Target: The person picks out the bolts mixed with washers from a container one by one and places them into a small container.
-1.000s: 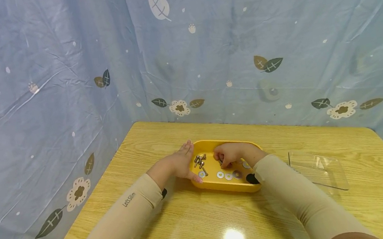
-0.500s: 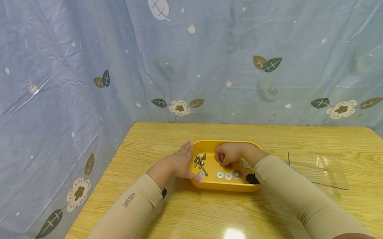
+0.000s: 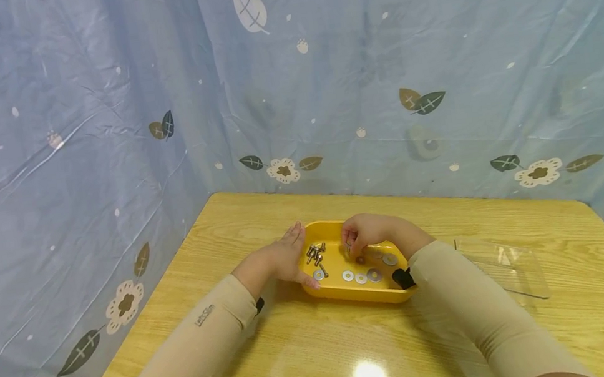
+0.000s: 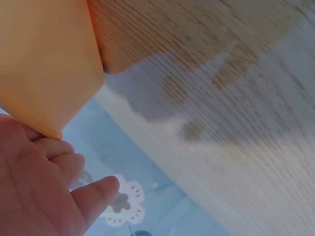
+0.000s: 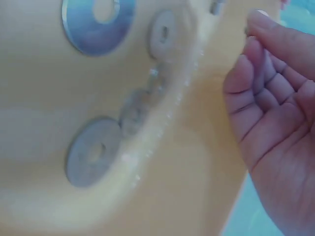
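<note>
A yellow tray (image 3: 334, 266) holds several metal screws (image 3: 318, 260) at its left end and flat washers (image 3: 374, 275) toward its near side and right. My left hand (image 3: 287, 258) spreads along the tray's left end, thumb at the near-left rim; in the left wrist view the fingers of the left hand (image 4: 51, 182) touch the tray's edge (image 4: 61, 133). Over the tray's far middle, my right hand (image 3: 366, 232) pinches a small metal piece (image 3: 348, 247) between thumb and finger. In the right wrist view the piece is mostly hidden by the right hand (image 5: 278, 93).
A clear plastic container (image 3: 521, 268) stands on the wooden table (image 3: 277, 355), right of the tray and beside my right forearm. A black object (image 3: 403, 278) shows at my right wrist, over the tray's near-right corner. Blue patterned cloth (image 3: 323, 85) hangs behind and left of the table.
My right hand has moved slightly up and to the right from the tray's floor, with a small metal piece now showing in its fingers. The left hand has stayed in place.
</note>
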Demonstrator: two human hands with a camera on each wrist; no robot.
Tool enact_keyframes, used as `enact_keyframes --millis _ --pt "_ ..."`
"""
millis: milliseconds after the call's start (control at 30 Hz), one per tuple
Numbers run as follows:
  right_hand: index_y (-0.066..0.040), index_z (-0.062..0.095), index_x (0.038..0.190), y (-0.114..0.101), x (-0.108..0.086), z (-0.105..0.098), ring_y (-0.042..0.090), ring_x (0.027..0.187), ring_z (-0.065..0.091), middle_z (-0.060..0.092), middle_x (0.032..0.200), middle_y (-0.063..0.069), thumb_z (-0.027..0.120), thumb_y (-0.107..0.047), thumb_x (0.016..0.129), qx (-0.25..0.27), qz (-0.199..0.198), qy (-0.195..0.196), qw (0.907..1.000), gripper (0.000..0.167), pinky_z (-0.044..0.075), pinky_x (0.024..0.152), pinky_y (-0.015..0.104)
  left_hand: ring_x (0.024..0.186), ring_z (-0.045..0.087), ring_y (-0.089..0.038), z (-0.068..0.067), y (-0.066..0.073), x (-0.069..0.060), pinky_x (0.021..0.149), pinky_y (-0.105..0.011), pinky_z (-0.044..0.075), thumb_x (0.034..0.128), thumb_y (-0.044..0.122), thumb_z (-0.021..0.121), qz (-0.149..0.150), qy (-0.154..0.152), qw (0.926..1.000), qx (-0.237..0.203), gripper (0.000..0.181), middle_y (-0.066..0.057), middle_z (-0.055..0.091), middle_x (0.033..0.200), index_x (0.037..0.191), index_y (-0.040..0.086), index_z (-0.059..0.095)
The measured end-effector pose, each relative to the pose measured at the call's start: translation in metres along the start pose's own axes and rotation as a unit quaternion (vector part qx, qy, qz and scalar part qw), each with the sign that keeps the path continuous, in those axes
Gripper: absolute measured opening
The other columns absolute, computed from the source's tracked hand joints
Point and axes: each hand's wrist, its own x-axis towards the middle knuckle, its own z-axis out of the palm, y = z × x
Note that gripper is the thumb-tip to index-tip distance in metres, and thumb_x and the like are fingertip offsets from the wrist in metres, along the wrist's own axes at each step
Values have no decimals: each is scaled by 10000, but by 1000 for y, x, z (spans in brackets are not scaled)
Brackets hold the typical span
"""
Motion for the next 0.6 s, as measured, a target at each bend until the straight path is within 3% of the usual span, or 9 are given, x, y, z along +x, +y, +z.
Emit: enact_keyframes --millis 167,367,600 --pt "-45 577 933 -5 -10 -16 157 619 499 559 724 35 623 -21 835 288 -124 229 9992 111 475 634 350 1390 -45 -257 -2 0 2 1108 -415 132 487 839 547 -66 21 10000 46 1404 -175 -107 1504 1452 -3 -29" --pt "-3 542 942 -6 -23 -29 181 635 475 539 743 68 591 -3 861 901 -129 280 9955 95 450 723 514 1392 -43 -269 -4 1 2 1104 -434 139 482 839 544 -95 -38 9999 26 1412 -178 -103 1506 1450 -4 -42" --pt "-15 545 988 -12 -44 -44 206 667 501 546 759 76 627 -48 850 884 -73 723 9934 164 461 734 497 1393 -34 -281 -3 3 1 1089 -479 163 490 834 547 -164 -117 9998 13 1404 -177 -94 1509 1450 -5 -41"
